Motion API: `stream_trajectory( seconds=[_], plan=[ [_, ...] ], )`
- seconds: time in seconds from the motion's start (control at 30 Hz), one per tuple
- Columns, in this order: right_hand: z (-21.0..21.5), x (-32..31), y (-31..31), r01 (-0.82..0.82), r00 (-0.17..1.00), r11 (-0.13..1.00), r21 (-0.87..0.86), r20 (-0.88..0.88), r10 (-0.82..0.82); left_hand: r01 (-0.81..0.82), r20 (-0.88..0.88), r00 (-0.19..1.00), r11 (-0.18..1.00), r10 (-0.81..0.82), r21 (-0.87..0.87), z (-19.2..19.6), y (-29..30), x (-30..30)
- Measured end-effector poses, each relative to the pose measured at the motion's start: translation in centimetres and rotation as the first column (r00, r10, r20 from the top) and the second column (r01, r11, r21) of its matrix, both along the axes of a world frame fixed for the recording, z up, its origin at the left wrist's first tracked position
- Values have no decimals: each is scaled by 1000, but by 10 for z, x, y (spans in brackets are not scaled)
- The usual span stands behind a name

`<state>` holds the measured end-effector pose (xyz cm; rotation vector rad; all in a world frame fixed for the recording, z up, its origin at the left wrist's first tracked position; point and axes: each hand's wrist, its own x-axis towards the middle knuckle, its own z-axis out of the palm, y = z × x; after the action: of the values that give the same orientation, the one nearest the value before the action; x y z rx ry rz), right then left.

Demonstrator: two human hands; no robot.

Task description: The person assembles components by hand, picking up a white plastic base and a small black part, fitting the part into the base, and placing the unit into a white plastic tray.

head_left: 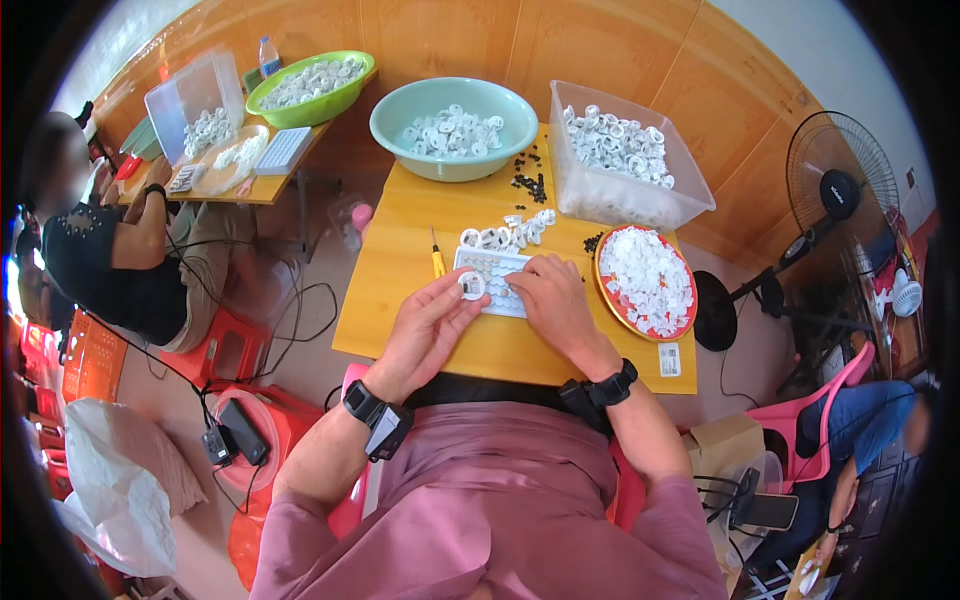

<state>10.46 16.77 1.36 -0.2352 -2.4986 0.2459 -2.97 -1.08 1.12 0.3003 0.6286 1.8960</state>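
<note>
Basin (455, 168) and bin (690, 200) contain white parts (455, 130). Left hand (428, 325) pinches ring (473, 279). Right hand (555, 305), at tray (507, 310) behind table (390, 290) front edge: grip cannot be told.

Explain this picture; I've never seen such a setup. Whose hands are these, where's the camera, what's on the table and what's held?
There is no machine here: these are a person's two bare hands. The picture comes from the left of two fisheye cameras on that person's head, looking down, so straight edges bend near the rim. The left hand holds a small round white plastic piece. The right hand is at a pale rectangular tray with rows of hollows; whether it grips anything is unclear. Around them on the yellow wooden table are a yellow-handled screwdriver, scattered small black parts, a pale green round basin and a clear plastic bin, both holding white pieces, and a red plate heaped with white bits.
</note>
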Motion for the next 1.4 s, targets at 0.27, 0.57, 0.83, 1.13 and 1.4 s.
stream_trajectory(
  seconds=[0.27,0.57,0.83,1.13,1.4],
  plan=[
    [12,5,-6,17,998,992,-125,-55,-24,36,-5,999,999,-36,-6,1,4,6],
    [36,13,-37,-78,957,997,18,-278,79,87,-102,991,996,-90,-35,1,5,16],
    [37,12,-42,-69,955,986,150,-274,109,60,-150,987,998,-64,-34,-2,6,18],
    [38,12,-44,-78,974,995,-69,-216,62,71,-167,982,994,-84,-79,2,5,19],
    [30,12,-44,-103,972,967,235,-181,147,47,-139,989,996,-57,-74,-5,7,16]
  ],
)
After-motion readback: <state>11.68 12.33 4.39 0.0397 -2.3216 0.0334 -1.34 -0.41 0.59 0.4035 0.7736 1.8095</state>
